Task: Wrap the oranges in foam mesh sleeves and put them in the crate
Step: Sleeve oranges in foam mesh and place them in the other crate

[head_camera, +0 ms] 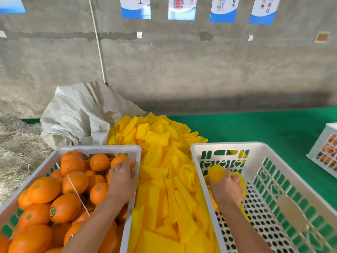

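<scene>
Concrete wall (182, 70), grey, far beyond both hands, with blue-and-white posters (182, 8) along its top edge. Green mat (264, 128) runs from the wall's foot out past the right hand, bare between the crates. White woven sack (76, 117), slumped, well ahead of the left hand; straw (16, 152) lies farther to that hand's outer side.

Pile of yellow foam mesh sleeves (164, 179), loose, fills the whole lane between the two hands, from the sack's edge down to the near frame border.

Left crate (98, 147), white plastic, holds bare oranges (43, 189) heaped nearly to its rim; a thin white string (76, 192) lies across them. Left hand (124, 178) reaches in at the crate's far inner corner, close against the inner wall, fingers curled down over an orange (118, 160); whether it grips or only rests on that fruit cannot be told.

Right crate (228, 146), white, slotted walls, perforated floor mostly bare on the right hand's outer and near sides. Right hand (228, 187) sits low at the inner wall, fingers closed around a wrapped orange (216, 173) in yellow mesh, just above the floor. More yellow mesh (241, 181) lies beside and under that hand, along the inner wall.

Third crate (324, 152), partly cut off by the frame edge, stands well apart beyond the right hand, with orange fruit showing through its slots.
</scene>
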`<state>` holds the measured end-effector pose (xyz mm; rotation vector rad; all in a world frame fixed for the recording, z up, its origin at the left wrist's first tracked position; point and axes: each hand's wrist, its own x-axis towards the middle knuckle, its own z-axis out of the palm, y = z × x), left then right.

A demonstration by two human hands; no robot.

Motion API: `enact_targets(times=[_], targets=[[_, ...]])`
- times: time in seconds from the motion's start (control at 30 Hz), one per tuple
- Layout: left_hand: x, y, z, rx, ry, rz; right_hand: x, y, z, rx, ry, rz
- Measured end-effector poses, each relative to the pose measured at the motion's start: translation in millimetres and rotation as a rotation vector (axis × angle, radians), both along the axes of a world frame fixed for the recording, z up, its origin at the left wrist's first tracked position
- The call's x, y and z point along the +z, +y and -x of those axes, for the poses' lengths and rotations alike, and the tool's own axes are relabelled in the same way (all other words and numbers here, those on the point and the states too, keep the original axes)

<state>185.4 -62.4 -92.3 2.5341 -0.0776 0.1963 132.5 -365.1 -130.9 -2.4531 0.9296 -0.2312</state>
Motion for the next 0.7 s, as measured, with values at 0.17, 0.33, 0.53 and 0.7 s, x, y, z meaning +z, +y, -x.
enact_targets(times=[0.17, 0.33, 0.53, 0.7], targets=[[-3, 7, -5, 0.018, 0.023, 0.001, -10, 6, 1, 0.049, 0.237, 0.12], [0, 9, -3, 0.053, 0.036, -0.057, 12, 8, -1, 0.08, 0.206, 0.186], [3, 13, -6, 0.043, 0.048, -0.103, 59, 30, -14, 0.246, -0.432, 0.279], [1, 13, -13, 0.053, 0.039, -0.191, 64, 74, -13, 0.743, -0.413, 0.373]])
